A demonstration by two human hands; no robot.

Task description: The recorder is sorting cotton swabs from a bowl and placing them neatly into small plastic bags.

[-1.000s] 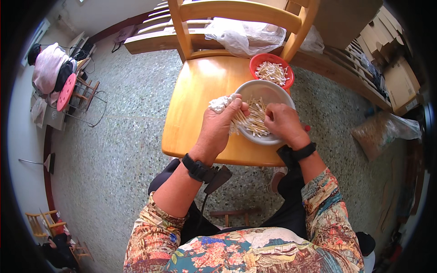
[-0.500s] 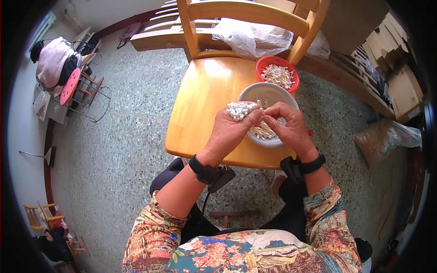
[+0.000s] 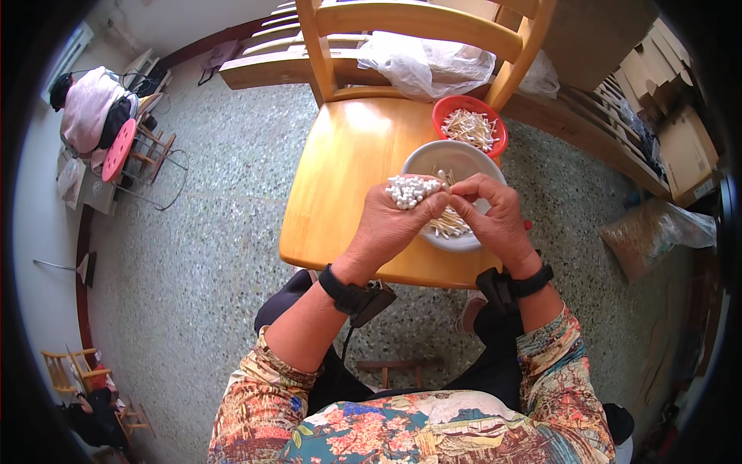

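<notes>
left hand (image 3: 393, 220) fisted round swabs (image 3: 412, 192), heads up, by left rim of bowl (image 3: 456, 158) | right hand (image 3: 495, 215) over bowl's right side, looks like pinching one, just right of swabs

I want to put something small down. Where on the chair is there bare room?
The chair seat is bare on its left half, between the chair back and the left hand with its cotton swabs. The right is crowded: pale bowl, red basket behind it, and the right hand meeting the left over the bowl.
</notes>
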